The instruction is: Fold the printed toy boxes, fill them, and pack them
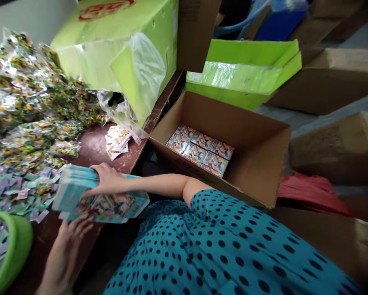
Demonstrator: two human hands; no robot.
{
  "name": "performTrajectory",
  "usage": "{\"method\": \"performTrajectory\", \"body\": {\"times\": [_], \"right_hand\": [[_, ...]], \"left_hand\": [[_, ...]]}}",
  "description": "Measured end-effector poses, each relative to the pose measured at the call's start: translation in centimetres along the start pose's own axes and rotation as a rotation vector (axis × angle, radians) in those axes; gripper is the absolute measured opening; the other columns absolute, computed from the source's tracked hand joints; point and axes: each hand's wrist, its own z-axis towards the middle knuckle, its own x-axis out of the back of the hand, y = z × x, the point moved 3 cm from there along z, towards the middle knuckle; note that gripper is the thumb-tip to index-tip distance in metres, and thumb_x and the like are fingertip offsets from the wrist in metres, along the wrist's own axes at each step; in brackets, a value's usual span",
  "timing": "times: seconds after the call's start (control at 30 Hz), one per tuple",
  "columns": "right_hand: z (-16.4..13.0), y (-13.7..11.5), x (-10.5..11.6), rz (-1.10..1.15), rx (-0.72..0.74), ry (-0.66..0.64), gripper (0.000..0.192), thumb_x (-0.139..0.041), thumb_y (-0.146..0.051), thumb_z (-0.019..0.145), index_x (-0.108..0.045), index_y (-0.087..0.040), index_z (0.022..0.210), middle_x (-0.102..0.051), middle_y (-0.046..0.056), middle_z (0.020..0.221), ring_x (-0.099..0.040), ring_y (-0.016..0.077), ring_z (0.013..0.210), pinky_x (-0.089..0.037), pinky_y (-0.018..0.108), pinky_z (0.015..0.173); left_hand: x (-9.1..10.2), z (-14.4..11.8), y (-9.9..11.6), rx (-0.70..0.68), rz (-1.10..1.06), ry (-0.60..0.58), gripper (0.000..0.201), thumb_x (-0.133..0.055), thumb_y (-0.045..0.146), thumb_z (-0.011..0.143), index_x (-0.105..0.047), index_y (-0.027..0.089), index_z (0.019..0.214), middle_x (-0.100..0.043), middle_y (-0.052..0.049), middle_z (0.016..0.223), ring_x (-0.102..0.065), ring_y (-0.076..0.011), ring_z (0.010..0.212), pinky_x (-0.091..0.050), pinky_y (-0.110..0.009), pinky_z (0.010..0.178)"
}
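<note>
A stack of light-blue printed flat cartons [110,205] is tilted at the table's edge. My right hand [108,180] reaches across it, thumb and fingers spread over the stack and closed on it. Below, my left hand [75,231] has its fingers against the stack's lower edge, supporting it; motion blurs them slightly. Close by on the table, many small purple and green packets [14,184] lie loose. A few white printed cards [118,141] lie fanned beyond my right hand.
An open brown carton [248,151] at my right holds several printed boxes [196,153]. Clear bags of colourful pieces [33,90] are heaped at left, beside a big lime-green box [116,49]. A green basin [21,246] stands lower left. More cartons [334,143] stand right.
</note>
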Motion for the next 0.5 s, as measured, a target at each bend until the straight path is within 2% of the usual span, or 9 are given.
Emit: {"method": "performTrajectory", "body": {"times": [0.03, 0.07, 0.13, 0.23, 0.3, 0.37, 0.43, 0.5], "right_hand": [[1.8, 1.2, -0.7, -0.027, -0.127, -0.043, 0.111, -0.084, -0.076, 0.061, -0.046, -0.018, 0.148, -0.053, 0.016, 0.146, -0.052, 0.0376, 0.134, -0.043, 0.06, 0.112], [3.5, 2.5, -1.3, -0.046, -0.248, -0.088, 0.108, -0.085, -0.074, 0.061, -0.05, -0.018, 0.146, -0.054, 0.017, 0.145, -0.053, 0.0401, 0.132, -0.044, 0.063, 0.109], [5.9, 5.1, -2.6, -0.044, -0.427, -0.164, 0.099, -0.086, -0.072, 0.062, -0.059, -0.016, 0.139, -0.059, 0.016, 0.143, -0.056, 0.0417, 0.129, -0.047, 0.063, 0.105], [7.2, 7.9, -3.9, -0.009, -0.488, -0.217, 0.094, -0.083, -0.074, 0.065, -0.064, -0.013, 0.134, -0.064, 0.015, 0.14, -0.061, 0.0396, 0.124, -0.05, 0.055, 0.102], [7.0, 8.9, -4.3, -0.016, -0.479, -0.199, 0.102, -0.08, -0.078, 0.064, -0.06, -0.014, 0.14, -0.062, 0.017, 0.145, -0.061, 0.0391, 0.126, -0.05, 0.053, 0.104], [6.6, 9.5, -4.6, -0.022, -0.476, -0.197, 0.109, -0.077, -0.082, 0.065, -0.055, -0.015, 0.147, -0.058, 0.019, 0.149, -0.06, 0.0389, 0.129, -0.049, 0.053, 0.106], [6.5, 9.7, -4.7, -0.016, -0.464, -0.214, 0.11, -0.075, -0.084, 0.065, -0.052, -0.017, 0.15, -0.055, 0.019, 0.152, -0.058, 0.0389, 0.132, -0.048, 0.053, 0.107], [6.6, 9.8, -4.8, -0.012, -0.46, -0.226, 0.112, -0.073, -0.086, 0.065, -0.052, -0.018, 0.152, -0.052, 0.02, 0.155, -0.057, 0.04, 0.133, -0.047, 0.053, 0.108]], "left_hand": [[-1.4, 1.5, -0.3, 0.075, -0.007, 0.093, 0.079, -0.057, 0.068, 0.075, -0.054, 0.03, 0.144, -0.074, -0.011, 0.115, -0.072, -0.0372, 0.111, -0.059, -0.056, 0.099], [-2.8, 2.9, -0.7, 0.116, 0.089, 0.208, 0.079, -0.056, 0.065, 0.075, -0.055, 0.024, 0.143, -0.072, -0.012, 0.107, -0.071, -0.0382, 0.107, -0.057, -0.059, 0.1], [-5.5, 5.2, -0.9, 0.008, 0.369, 0.388, 0.075, -0.06, 0.06, 0.076, -0.059, 0.018, 0.138, -0.068, -0.016, 0.113, -0.066, -0.0405, 0.113, -0.051, -0.061, 0.106], [-8.2, 6.5, -1.0, -0.229, 0.644, 0.505, 0.056, -0.051, 0.052, 0.089, -0.063, 0.015, 0.128, -0.063, -0.021, 0.126, -0.057, -0.0414, 0.126, -0.044, -0.061, 0.111], [-8.5, 6.5, -1.0, -0.331, 0.724, 0.499, 0.044, -0.044, 0.044, 0.094, -0.064, 0.015, 0.122, -0.061, -0.022, 0.131, -0.054, -0.0404, 0.131, -0.043, -0.06, 0.111], [-7.6, 6.4, -1.2, -0.401, 0.781, 0.452, 0.034, -0.045, 0.042, 0.095, -0.064, 0.018, 0.108, -0.061, -0.021, 0.132, -0.055, -0.0397, 0.13, -0.045, -0.058, 0.107], [-6.0, 6.4, -1.7, -0.475, 0.838, 0.339, 0.029, -0.049, 0.048, 0.093, -0.063, 0.022, 0.087, -0.066, -0.017, 0.124, -0.059, -0.0389, 0.124, -0.048, -0.055, 0.101], [-4.3, 6.4, -2.7, -0.557, 0.887, 0.179, 0.034, -0.055, 0.054, 0.089, -0.058, 0.025, 0.072, -0.07, -0.013, 0.109, -0.062, -0.0384, 0.116, -0.049, -0.053, 0.096]]}}
